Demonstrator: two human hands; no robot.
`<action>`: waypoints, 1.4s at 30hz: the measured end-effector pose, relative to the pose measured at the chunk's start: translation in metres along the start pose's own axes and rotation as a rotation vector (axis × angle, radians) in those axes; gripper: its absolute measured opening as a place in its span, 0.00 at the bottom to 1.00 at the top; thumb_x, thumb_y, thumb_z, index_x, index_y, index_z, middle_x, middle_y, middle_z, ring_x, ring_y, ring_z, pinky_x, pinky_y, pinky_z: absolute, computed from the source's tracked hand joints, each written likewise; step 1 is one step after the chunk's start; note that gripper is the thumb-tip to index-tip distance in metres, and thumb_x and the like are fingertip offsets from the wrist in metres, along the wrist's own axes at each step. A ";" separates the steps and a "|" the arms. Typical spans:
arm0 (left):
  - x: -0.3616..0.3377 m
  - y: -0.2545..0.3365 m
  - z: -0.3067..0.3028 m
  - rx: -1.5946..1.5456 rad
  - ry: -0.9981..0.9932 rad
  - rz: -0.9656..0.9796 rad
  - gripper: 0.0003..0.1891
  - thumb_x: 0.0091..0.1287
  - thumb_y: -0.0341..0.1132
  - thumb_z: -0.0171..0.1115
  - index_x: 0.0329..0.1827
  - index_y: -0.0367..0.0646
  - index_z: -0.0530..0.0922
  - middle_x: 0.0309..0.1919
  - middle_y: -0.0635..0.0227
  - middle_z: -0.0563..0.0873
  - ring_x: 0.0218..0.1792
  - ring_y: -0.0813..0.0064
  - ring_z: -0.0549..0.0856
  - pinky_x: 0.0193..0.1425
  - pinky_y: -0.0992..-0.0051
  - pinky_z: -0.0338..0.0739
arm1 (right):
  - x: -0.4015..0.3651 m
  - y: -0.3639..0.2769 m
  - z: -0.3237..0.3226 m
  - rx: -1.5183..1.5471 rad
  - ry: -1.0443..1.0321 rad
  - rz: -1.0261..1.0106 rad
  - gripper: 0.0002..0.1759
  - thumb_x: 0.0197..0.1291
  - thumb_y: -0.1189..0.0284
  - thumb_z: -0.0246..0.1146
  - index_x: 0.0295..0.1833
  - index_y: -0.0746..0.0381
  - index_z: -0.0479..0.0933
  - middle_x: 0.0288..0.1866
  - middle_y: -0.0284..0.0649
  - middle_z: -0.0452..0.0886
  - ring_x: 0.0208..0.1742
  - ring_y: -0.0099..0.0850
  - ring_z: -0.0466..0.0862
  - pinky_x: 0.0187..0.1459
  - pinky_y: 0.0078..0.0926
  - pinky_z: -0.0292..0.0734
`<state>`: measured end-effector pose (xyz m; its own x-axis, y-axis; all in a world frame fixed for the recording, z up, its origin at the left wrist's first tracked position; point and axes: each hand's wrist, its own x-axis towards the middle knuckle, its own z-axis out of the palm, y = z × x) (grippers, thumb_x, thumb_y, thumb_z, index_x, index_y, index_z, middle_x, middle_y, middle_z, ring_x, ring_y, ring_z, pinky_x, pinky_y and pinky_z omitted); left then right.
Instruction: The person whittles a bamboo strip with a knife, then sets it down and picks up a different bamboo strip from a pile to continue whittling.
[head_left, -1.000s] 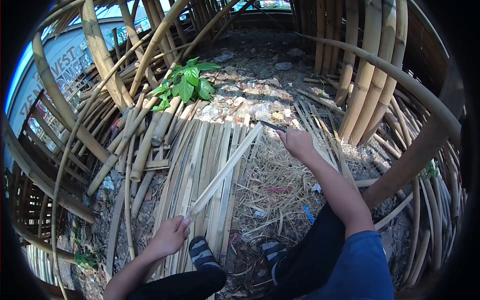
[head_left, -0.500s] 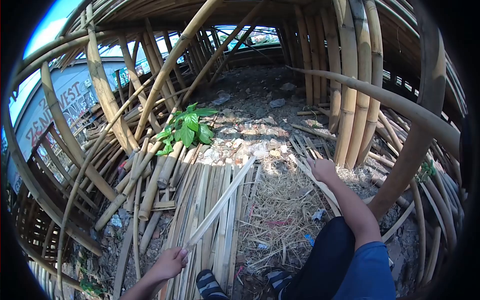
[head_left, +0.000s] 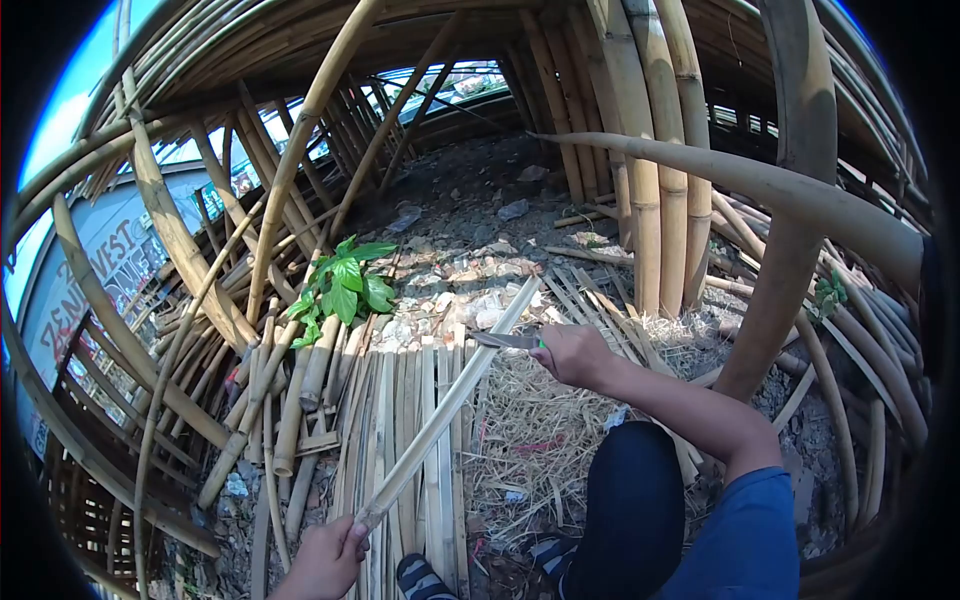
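My left hand (head_left: pixel 328 556) is closed around the near end of a long pale bamboo strip (head_left: pixel 432 432), which slants up and away to the right. In my right hand (head_left: pixel 577 355) is a knife (head_left: pixel 507 341), gripped by a handle of which a bit of green shows. Its blade points left and lies across the strip's upper part, seemingly touching it. Beneath the strip, many split bamboo strips (head_left: pixel 405 400) lie side by side on the ground.
Dry shavings (head_left: pixel 540 440) cover the ground right of the strips. A thick bamboo pole (head_left: pixel 760 185) crosses at the right, near upright bamboo posts (head_left: pixel 640 170). A leafy plant (head_left: pixel 345 285) and cut bamboo poles (head_left: pixel 300 395) are at the left.
My right hand has moved left from beside the shavings, bringing the knife onto the strip. The left hand keeps its hold. The whole view has shifted slightly.
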<state>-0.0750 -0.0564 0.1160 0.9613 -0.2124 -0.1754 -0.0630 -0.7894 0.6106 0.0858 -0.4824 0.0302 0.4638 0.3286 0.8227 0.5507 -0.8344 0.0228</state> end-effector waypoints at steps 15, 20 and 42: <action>-0.044 0.008 -0.042 0.180 0.057 -0.116 0.18 0.80 0.37 0.49 0.33 0.34 0.73 0.19 0.66 0.74 0.23 0.76 0.74 0.31 0.67 0.72 | -0.083 0.013 -0.075 -0.007 -0.115 0.905 0.34 0.70 0.44 0.58 0.32 0.69 0.76 0.22 0.57 0.78 0.28 0.56 0.81 0.36 0.51 0.74; -0.022 0.062 -0.048 0.664 -0.032 0.108 0.17 0.78 0.42 0.50 0.37 0.37 0.77 0.27 0.50 0.82 0.35 0.45 0.83 0.43 0.53 0.75 | -0.056 -0.056 -0.115 0.107 -0.091 0.201 0.28 0.44 0.57 0.82 0.29 0.65 0.72 0.27 0.46 0.75 0.28 0.46 0.77 0.34 0.42 0.74; 0.033 0.231 -0.002 1.225 0.263 1.159 0.17 0.72 0.49 0.61 0.44 0.41 0.78 0.36 0.64 0.84 0.47 0.66 0.83 0.61 0.61 0.71 | -0.271 -0.114 -0.146 0.060 0.011 1.042 0.19 0.50 0.72 0.73 0.21 0.66 0.68 0.16 0.44 0.72 0.18 0.35 0.72 0.25 0.35 0.66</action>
<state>-0.0569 -0.2442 0.2525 0.2740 -0.9566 0.0992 -0.7420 -0.2759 -0.6110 -0.2037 -0.5410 -0.1124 0.7228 -0.5461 0.4236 -0.0852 -0.6787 -0.7295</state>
